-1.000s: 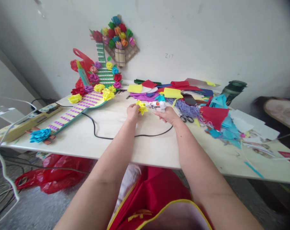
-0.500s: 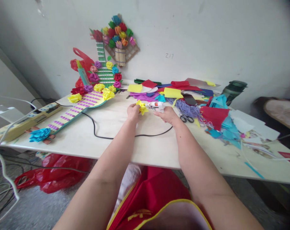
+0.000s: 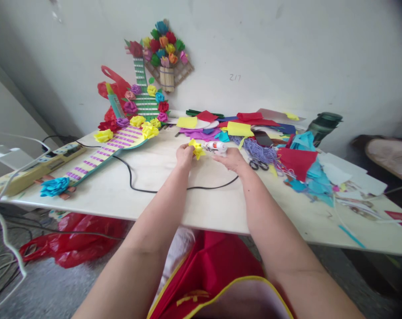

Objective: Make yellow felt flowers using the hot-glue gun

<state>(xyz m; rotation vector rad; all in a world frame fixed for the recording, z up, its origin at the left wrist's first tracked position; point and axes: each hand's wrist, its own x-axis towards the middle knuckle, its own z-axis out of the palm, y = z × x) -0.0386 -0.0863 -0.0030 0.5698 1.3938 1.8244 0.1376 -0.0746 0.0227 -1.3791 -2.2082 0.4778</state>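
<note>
In the head view, the left hand (image 3: 185, 153) has its grip closed at the fingertips on one yellow paper flower (image 3: 197, 149), which is held above the middle of the tabletop (image 3: 217, 210). The grip of the right hand (image 3: 232, 160) is closed around one white glue gun (image 3: 218, 147); its nozzle points to this flower, but whether they touch I cannot tell. One black cord (image 3: 144, 191) lies between the hands and the front edge, and it passes under the left forearm. Just right of the right hand there are one pair of scissors (image 3: 258, 165) and one bundle of purple yarn (image 3: 257, 150); further toward the right edge is a heap of red and blue pieces (image 3: 297, 163). One dark green bottle (image 3: 323, 125) is near the back edge. Toward the left lies one striped panel (image 3: 112, 149), with four yellow flowers (image 3: 150, 131) around its wide end and one blue flower (image 3: 55, 187) at its narrow end, near the front edge. Along the left edge is one power strip (image 3: 37, 168)
</note>
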